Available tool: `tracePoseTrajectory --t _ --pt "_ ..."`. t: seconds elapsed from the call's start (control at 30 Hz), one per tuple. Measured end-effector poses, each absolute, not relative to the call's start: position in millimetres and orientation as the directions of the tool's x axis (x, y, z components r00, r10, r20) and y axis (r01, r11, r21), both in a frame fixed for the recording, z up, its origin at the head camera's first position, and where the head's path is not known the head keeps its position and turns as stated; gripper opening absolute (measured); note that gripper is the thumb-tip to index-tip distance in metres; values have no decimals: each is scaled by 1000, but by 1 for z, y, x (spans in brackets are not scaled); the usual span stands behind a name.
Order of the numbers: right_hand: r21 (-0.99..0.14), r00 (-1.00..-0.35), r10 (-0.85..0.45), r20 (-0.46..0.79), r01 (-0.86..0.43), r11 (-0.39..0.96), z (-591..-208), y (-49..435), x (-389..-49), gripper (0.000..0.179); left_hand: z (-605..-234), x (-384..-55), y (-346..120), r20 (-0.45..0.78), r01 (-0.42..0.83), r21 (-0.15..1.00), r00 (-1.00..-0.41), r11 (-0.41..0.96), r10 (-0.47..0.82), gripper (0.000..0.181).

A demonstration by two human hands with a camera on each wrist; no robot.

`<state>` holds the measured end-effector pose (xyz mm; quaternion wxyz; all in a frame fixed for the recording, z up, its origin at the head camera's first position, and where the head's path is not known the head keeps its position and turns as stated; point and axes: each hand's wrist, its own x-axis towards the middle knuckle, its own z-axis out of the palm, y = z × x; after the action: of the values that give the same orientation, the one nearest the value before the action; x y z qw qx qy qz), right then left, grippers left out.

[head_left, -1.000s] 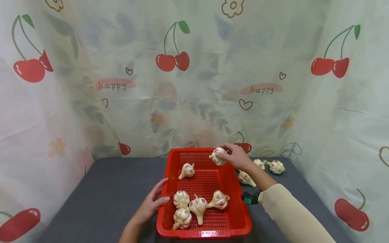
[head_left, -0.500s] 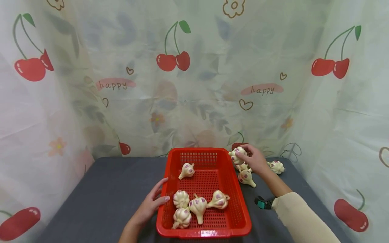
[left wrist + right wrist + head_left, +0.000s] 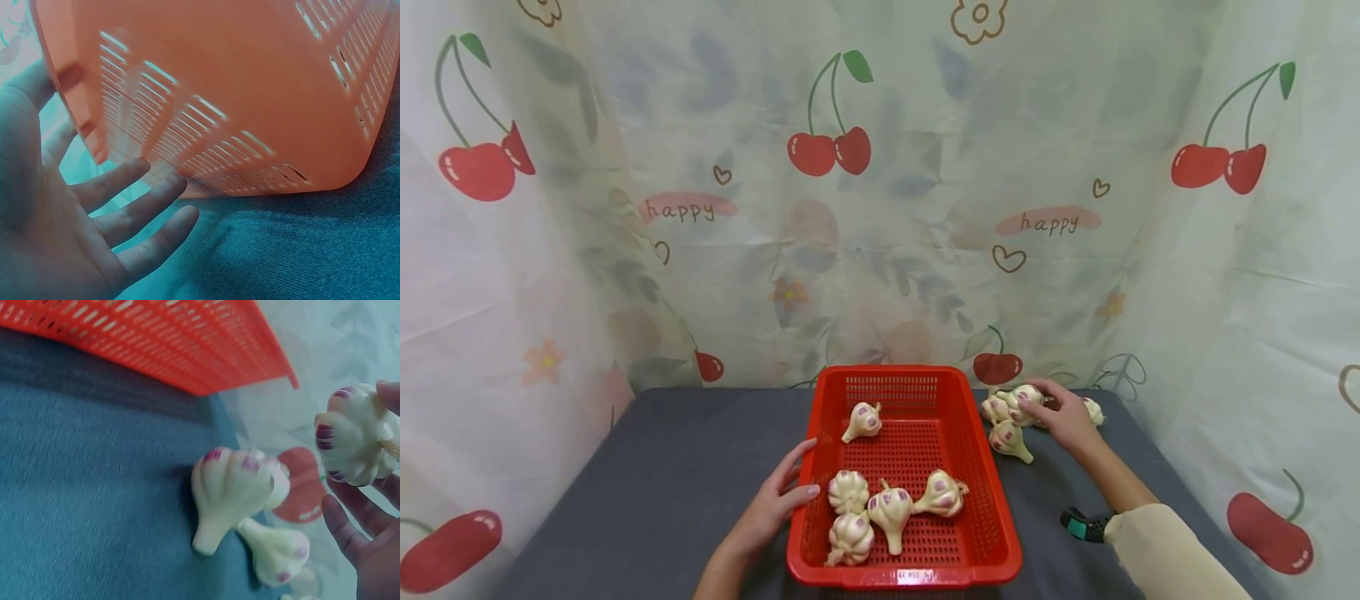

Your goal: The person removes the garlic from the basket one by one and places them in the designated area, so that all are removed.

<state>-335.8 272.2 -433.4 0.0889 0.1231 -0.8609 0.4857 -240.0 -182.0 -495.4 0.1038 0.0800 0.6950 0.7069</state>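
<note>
At the left, my left hand [image 3: 766,504] rests against the left rim of a red basket [image 3: 895,450]. Its fingers [image 3: 153,247] are nearly straight and a little spread outside the slotted wall, while my thumb lies over the rim; they touch the basket lightly rather than curl tightly round it.

The basket stands about midway across the dark table [image 3: 700,475], its far end close to the table's far edge. In it, one garlic bulb [image 3: 862,422] lies towards the basket's far left corner, and four more bulbs [image 3: 891,507] are grouped at the near end, from the near left corner towards the right wall.

Just right of the basket, near the table's far edge, two loose bulbs [image 3: 1010,440] lie close together. Beside them is my right hand [image 3: 1063,418], its thumb on one side and its fingers on the other, parted only by the width of the held bulb [image 3: 1026,402] they grip. My right wrist view shows that bulb apart from the two loose ones.

Furthest right, partly behind my hand, an end bulb [image 3: 1094,411] lies near the table's far right corner.
</note>
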Motion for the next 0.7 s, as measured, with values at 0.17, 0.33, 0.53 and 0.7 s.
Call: tracePoseTrajectory --t 0.17,0.33,0.53,0.7 --pt "-785 -960 -89 265 -269 558 -447 286 -334 54 -496 -239 -182 -27 -32 999 -965 -14 260 65" --pt "-765 -966 -30 257 -222 604 -461 296 -331 58 -495 -239 -182 -32 -36 999 -966 -11 257 65" --pt "-746 -966 35 254 -173 643 -474 305 -326 55 -494 -239 -182 -34 -38 999 -967 -11 254 66" --pt "-714 -969 50 241 -142 685 -485 312 -323 54 -495 -239 -182 -34 -39 999 -966 -15 258 65"
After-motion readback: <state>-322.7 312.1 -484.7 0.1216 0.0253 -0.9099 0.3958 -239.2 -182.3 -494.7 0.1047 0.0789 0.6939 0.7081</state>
